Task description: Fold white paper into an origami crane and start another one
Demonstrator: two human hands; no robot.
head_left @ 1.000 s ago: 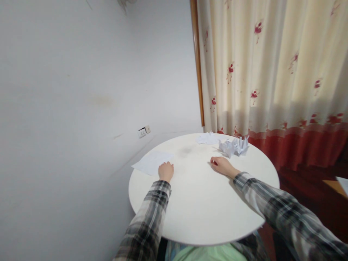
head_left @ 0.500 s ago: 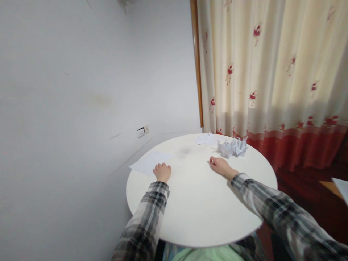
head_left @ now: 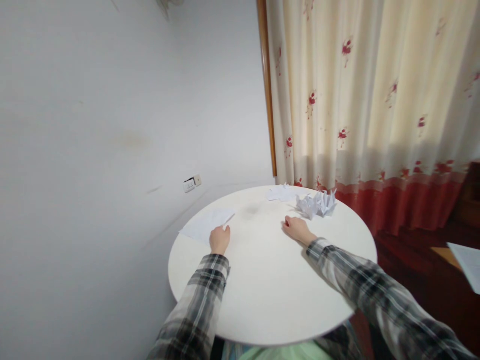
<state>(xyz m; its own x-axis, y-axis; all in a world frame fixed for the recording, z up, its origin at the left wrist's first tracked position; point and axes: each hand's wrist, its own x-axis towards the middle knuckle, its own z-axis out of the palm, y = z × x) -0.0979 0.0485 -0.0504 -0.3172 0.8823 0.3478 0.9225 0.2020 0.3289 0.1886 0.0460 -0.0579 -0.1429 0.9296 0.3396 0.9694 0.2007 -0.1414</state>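
Observation:
A white sheet of paper (head_left: 204, 223) lies at the left of the round white table (head_left: 277, 295). My left hand (head_left: 220, 240) is closed on its near right corner, and a narrow strip of the edge stands up beside the thumb. Some of the sheet is hidden behind the hand. My right hand (head_left: 298, 230) rests on the tabletop in a loose fist, with nothing visible in it. Just beyond it stand several folded white paper figures (head_left: 317, 204), pointed like origami cranes, close against one another.
More white paper (head_left: 283, 193) lies flat at the table's far edge. A wall with a socket (head_left: 189, 186) borders the left side. Behind hangs a flowered curtain (head_left: 337, 115). At the right, sheets of paper (head_left: 467, 265) show above the dark floor.
My left hand has turned from lying knuckles up at the sheet's corner to gripping it, and the edge has lifted. My right hand stays in place; the view has shifted slightly.

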